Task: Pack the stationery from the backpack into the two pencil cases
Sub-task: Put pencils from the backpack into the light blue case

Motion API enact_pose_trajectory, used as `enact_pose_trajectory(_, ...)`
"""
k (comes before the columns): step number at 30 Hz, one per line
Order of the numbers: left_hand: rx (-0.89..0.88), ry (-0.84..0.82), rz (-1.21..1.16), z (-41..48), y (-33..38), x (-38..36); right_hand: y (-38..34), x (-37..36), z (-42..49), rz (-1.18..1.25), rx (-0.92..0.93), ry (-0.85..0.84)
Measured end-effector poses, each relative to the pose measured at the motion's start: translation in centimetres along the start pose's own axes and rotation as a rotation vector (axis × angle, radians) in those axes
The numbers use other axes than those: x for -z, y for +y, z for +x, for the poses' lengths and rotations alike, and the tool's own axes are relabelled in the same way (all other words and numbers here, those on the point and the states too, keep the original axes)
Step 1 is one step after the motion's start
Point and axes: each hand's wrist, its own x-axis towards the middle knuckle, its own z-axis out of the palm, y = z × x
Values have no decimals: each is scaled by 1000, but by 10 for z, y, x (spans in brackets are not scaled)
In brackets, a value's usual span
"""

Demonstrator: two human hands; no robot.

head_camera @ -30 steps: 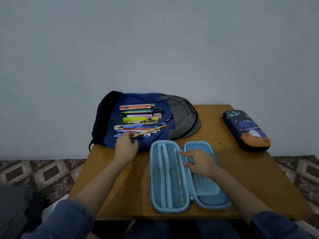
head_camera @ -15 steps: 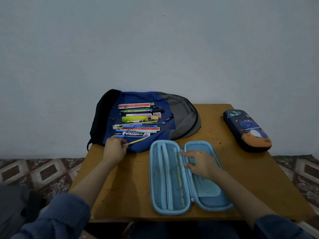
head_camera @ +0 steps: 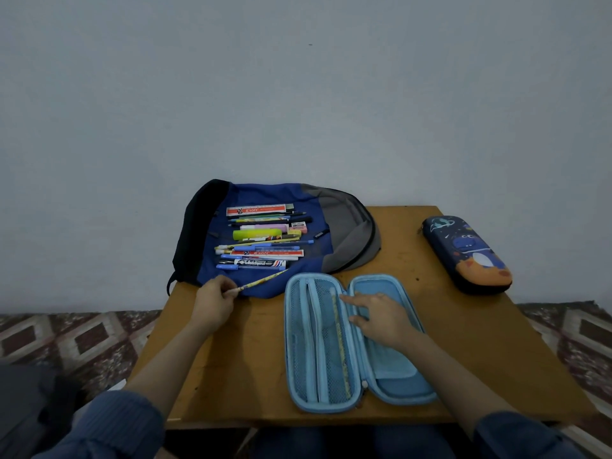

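Fingers (head_camera: 231,292) of the left hand (head_camera: 213,303) pinch one end of a yellow pencil (head_camera: 263,281), its tip over the backpack (head_camera: 265,193) edge. The right hand (head_camera: 384,321), flat with its digits spread, steadies the open blue pencil case (head_camera: 288,326) on the desk (head_camera: 496,352). The pencil is best turned lengthwise to the case before being laid into the mesh half.

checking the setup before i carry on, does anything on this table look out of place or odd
Nothing spilled or damaged. Two things sit near edges: the backpack hangs off the table at its far left corner, and the closed dark pencil case lies close to the right edge.
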Motion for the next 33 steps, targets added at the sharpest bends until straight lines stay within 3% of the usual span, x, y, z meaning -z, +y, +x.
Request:
enact_pose_trajectory(6, 186, 227, -795, -11, 14, 20, 0, -1, 0, 3, -7, -7)
enact_pose_trajectory(11, 205, 416, -1145, -14, 31, 38, 1, -4, -2, 10, -9, 1)
enact_pose_trajectory(14, 174, 594, -1206, -14, 39, 48, 0, -4, -2, 4, -7, 6)
enact_pose_trajectory(17, 126, 647, -1200, -15, 47, 56, 0, -4, -2, 0, -9, 1)
enact_pose_trajectory(25, 39, 315, -965, -36, 64, 40, 0, -4, -2, -14, -6, -5)
enact_pose_trajectory(33, 140, 253, -945, -43, 71, 11, -1, -4, -2, -19, -15, -14)
